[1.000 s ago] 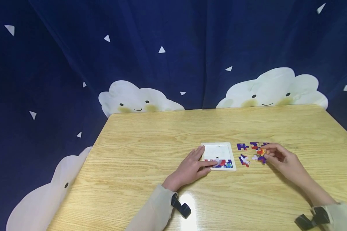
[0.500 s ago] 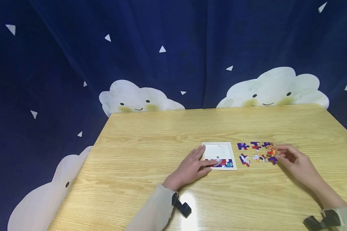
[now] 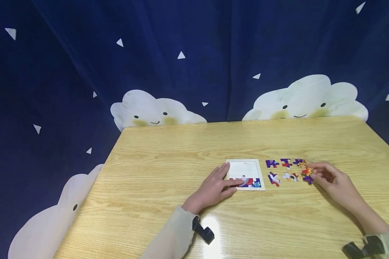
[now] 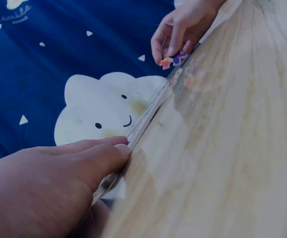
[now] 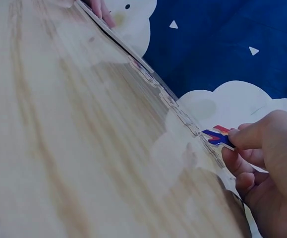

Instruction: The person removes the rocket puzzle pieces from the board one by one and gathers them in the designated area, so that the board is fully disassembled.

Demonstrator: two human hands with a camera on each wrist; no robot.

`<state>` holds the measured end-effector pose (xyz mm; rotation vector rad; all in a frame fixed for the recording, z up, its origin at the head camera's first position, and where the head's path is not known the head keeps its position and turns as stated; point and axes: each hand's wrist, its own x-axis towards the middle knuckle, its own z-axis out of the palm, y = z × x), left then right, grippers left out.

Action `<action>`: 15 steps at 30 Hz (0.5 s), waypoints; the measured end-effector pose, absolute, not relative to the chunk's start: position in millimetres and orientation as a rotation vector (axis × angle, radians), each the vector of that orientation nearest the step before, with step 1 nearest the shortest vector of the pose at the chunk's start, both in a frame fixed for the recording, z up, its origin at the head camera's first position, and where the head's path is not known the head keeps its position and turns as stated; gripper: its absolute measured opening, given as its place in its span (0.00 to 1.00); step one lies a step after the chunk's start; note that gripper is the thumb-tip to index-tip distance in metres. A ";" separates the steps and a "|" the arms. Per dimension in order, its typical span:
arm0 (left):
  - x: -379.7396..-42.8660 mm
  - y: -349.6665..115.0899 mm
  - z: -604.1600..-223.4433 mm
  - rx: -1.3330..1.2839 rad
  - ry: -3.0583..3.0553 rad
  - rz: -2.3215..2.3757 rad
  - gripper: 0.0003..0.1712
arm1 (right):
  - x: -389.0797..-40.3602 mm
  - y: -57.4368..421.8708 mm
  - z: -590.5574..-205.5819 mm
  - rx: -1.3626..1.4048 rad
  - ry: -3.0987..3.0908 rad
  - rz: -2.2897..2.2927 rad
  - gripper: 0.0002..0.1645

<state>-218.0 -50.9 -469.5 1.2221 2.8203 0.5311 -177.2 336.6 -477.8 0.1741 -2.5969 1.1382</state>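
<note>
My left hand (image 3: 212,187) lies across the left side of a white-rimmed puzzle tray (image 3: 262,181), its fingers extended over the board. A strip of joined pieces (image 3: 256,183) fills the tray's near end; above it the board is plain white. To the right, my right hand (image 3: 335,183) pinches a red, orange and purple jigsaw piece (image 3: 307,175) between thumb and fingers. In the right wrist view, the jigsaw piece (image 5: 217,137) is tilted, close above the flat pieces. The left wrist view shows it too, at the fingertips of the far hand (image 4: 188,25).
Loose jigsaw pieces lie in two rows between tray and right hand, among them a purple one (image 3: 272,164) and a white one (image 3: 290,176). The wooden table (image 3: 168,158) ends at a dark blue curtain (image 3: 214,54) with clouds.
My right hand has moved to the right with the jigsaw piece, uncovering loose pieces it had overlapped. Over the last half second it has shifted only slightly. My left hand has stayed on the tray.
</note>
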 end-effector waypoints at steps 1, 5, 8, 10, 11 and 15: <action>-218.0 -50.9 -469.9 1.225 2.823 0.530 0.21 | -177.0 336.4 -478.1 0.174 -2.599 1.141 0.17; -218.1 -51.1 -472.0 1.233 2.833 0.524 0.21 | -176.5 336.5 -478.8 0.168 -2.611 1.140 0.17; -218.0 -51.1 -471.8 1.234 2.836 0.519 0.21 | -176.6 337.8 -478.5 0.165 -2.618 1.127 0.17; -217.7 -51.1 -470.7 1.229 2.833 0.522 0.21 | -176.9 338.6 -478.3 0.162 -2.619 1.113 0.16; -217.6 -51.1 -470.1 1.226 2.830 0.524 0.21 | -177.1 338.7 -478.2 0.163 -2.617 1.106 0.17; -217.1 -50.9 -467.9 1.215 2.822 0.531 0.21 | -178.5 339.3 -479.3 0.160 -2.617 1.068 0.16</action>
